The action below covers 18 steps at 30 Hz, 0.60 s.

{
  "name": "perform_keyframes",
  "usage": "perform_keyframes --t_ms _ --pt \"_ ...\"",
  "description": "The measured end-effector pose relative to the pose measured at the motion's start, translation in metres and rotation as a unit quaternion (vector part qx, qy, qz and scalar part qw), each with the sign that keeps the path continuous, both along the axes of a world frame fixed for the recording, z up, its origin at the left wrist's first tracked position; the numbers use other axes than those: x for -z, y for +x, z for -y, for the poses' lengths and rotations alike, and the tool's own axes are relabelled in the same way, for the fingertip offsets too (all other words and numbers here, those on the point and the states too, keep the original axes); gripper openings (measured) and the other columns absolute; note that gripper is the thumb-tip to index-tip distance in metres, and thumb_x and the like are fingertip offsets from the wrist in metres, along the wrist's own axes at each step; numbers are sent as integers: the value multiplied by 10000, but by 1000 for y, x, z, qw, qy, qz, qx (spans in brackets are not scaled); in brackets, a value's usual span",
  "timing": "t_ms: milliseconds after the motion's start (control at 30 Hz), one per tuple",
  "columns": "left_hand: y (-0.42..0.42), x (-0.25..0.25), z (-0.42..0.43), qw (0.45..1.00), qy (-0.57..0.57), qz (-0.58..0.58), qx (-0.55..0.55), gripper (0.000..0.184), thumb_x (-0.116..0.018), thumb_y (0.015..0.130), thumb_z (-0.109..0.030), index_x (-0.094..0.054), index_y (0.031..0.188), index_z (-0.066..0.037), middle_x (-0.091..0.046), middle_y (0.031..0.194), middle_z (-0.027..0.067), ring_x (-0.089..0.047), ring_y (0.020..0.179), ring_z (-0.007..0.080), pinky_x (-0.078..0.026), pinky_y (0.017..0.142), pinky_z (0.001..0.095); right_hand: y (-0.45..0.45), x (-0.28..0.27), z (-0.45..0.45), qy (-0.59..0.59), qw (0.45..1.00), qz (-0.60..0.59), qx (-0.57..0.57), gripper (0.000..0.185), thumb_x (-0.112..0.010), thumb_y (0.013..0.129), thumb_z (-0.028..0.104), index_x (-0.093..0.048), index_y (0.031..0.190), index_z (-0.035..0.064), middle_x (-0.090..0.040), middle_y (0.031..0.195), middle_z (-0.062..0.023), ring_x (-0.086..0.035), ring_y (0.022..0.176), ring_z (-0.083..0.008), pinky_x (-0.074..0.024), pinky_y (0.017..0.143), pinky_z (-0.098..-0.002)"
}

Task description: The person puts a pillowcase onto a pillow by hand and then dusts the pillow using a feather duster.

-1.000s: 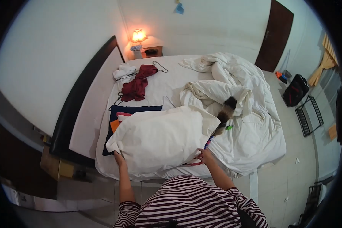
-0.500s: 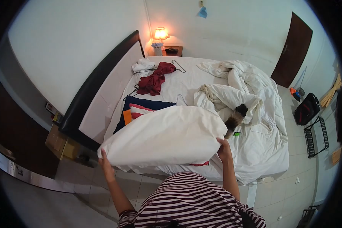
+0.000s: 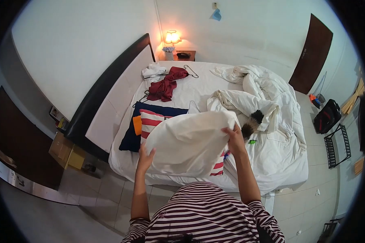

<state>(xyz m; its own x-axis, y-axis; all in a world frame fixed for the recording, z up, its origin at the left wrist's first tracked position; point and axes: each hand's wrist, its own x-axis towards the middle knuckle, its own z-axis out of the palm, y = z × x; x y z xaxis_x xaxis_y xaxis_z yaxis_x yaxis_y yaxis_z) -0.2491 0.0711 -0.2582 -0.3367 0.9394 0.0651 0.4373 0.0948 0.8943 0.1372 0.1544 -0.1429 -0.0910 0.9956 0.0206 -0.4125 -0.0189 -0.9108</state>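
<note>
right hand (image 3: 236, 141): grasps white cloth sheet (image 3: 186, 139)
left hand (image 3: 144, 159): at its edge, grip i cannot tell
red-white striped pillow (image 3: 151, 122): beneath

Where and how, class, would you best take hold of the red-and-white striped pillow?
I would take the red-and-white striped pillow by its left end, coming from the headboard side. That end shows a broad bare stretch, while the white cloth covers its middle. It lies over the navy pillow, so there is probably a raised edge to get under.
</note>
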Motion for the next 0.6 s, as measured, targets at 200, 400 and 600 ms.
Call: perform_keyframes --t_ms 200,400,600 --pt "62 -104 -78 949 12 305 74 790 -413 914 -640 -247 1475 -109 -375 1421 206 -448 1253 314 -369 1033 404 16 -89 83 312 853 158 -387 343 -720 770 19 -629 1098 -20 -627 1110 -113 -575 1035 -196 -425 906 -307" --pt "109 -61 -120 894 54 176 409 720 -298 949 -641 -329 1447 -122 -544 1252 146 -566 1103 225 -450 947 373 18 -82 111 210 904 162 -335 190 -668 885 137 -635 839 -45 -575 1187 -159 -511 1146 -255 -339 1004 -341" --pt "195 -46 -73 710 -238 529 400 503 -405 993 -472 -461 1322 -96 -611 1122 88 -592 1005 131 -485 868 304 -6 -63 118 152 966 162 -133 259 -653 903 172 -679 749 -35 -551 1256 -143 -511 1112 -195 -363 969 -301"
